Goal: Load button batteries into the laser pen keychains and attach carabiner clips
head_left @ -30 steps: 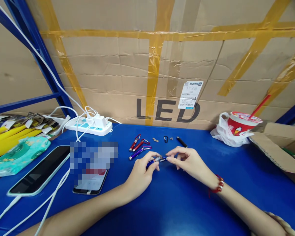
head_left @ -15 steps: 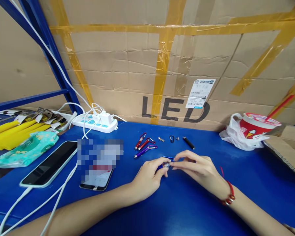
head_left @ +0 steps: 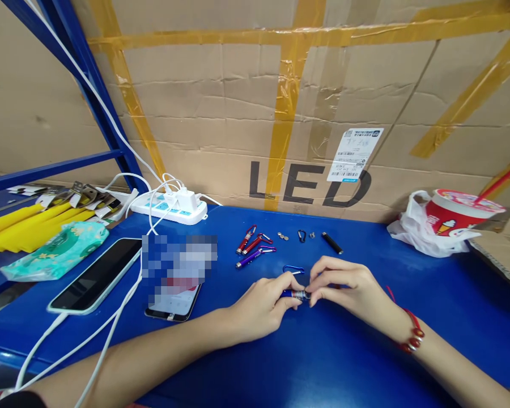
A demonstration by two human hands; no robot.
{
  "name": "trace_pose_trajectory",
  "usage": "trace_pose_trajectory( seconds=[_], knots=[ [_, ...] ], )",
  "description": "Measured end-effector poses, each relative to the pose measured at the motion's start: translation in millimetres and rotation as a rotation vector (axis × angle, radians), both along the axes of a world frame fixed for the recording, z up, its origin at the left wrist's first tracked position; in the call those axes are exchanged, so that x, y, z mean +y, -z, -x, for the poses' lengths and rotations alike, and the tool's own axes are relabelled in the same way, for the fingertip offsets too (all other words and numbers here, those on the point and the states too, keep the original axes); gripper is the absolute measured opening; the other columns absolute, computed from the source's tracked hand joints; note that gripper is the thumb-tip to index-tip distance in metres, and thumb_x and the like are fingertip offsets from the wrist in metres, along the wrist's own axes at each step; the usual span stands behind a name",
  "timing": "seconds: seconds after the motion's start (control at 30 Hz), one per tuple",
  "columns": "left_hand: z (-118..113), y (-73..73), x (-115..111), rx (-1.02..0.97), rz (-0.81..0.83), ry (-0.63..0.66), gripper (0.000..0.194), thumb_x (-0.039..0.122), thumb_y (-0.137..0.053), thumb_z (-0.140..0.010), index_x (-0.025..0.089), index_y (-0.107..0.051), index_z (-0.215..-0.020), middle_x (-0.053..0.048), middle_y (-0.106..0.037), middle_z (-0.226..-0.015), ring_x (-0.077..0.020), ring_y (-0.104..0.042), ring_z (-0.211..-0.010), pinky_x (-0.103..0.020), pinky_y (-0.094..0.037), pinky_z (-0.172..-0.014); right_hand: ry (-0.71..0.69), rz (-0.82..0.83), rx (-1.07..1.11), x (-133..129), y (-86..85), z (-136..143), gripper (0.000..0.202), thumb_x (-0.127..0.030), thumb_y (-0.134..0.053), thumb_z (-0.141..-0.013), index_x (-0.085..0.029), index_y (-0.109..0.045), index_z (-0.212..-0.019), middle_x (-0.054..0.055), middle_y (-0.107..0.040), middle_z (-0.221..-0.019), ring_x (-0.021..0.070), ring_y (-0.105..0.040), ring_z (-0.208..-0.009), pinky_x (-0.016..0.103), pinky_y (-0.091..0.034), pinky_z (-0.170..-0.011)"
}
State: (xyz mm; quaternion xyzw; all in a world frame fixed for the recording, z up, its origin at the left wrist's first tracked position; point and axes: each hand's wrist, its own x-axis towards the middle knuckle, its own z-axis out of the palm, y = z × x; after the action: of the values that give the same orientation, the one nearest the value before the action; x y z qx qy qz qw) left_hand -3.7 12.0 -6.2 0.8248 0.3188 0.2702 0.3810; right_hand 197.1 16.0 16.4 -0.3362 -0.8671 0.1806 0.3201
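Note:
My left hand [head_left: 261,306] is closed around a small blue keychain flashlight [head_left: 287,293], whose silvery threaded end points right. My right hand [head_left: 346,286] pinches at that end with thumb and fingertips; any small part between them is mostly hidden. Just beyond the fingers lies a blue carabiner [head_left: 293,270] on the blue table [head_left: 255,365]. Farther back are a purple keychain flashlight [head_left: 250,258] and two red ones [head_left: 255,244], each with a clip. Beside them lie several button cells [head_left: 283,236], a black carabiner [head_left: 301,236], a small metal part [head_left: 311,235] and a black tube [head_left: 332,243].
To the left are a phone on a cable [head_left: 96,276], a second, partly blurred phone [head_left: 174,309], a tissue pack [head_left: 57,249] and a power strip [head_left: 170,209]. A red cup [head_left: 454,215] in a plastic bag stands at the right. A large cardboard box [head_left: 221,124] walls the back.
The blue carabiner now shows apart from my fingers, on the table. My right fingertips have shifted to the flashlight's threaded end, which is more exposed. The camera view has shifted slightly.

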Motion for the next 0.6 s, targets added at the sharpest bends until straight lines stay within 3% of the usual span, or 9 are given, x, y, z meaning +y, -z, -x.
trace_pose_trajectory(
  seconds=[0.27,0.43,0.6],
  knots=[
    [0,3.4,-2,-0.004,-0.085,-0.013,0.01,0.01,-0.047,-0.085,0.019,-0.051,-0.089,-0.002,-0.065,-0.093,-0.0158,-0.061,-0.086,-0.021,-0.044,-0.072,0.093,0.335,0.052,-4,-8.0,11,0.027,-0.042,-0.065,-0.072,-0.017,-0.068,-0.06,0.003,-0.061,-0.066,0.0131,-0.058,-0.06,0.023,-0.046,-0.056],
    [-1,4.4,0,-0.021,-0.074,-0.062,0.011,0.01,-0.05,-0.084,0.019,-0.053,-0.089,-0.001,-0.065,-0.092,-0.0156,-0.062,-0.083,-0.021,-0.044,-0.07,0.186,0.485,0.09,-2,-2.6,11,0.024,-0.04,-0.069,-0.066,-0.016,-0.066,-0.061,0.001,-0.059,-0.065,0.0101,-0.053,-0.052,0.022,-0.043,-0.05],
    [0,3.7,-3,-0.031,-0.104,-0.078,0.013,0.01,-0.051,-0.083,0.02,-0.054,-0.091,-0.002,-0.066,-0.096,-0.0158,-0.062,-0.089,-0.021,-0.045,-0.075,0.206,0.803,0.076,1,1.3,8,0.025,-0.039,-0.067,-0.066,-0.014,-0.064,-0.065,-0.002,-0.052,-0.051,0.0076,-0.046,-0.044,0.018,-0.035,-0.039]
  ],
)
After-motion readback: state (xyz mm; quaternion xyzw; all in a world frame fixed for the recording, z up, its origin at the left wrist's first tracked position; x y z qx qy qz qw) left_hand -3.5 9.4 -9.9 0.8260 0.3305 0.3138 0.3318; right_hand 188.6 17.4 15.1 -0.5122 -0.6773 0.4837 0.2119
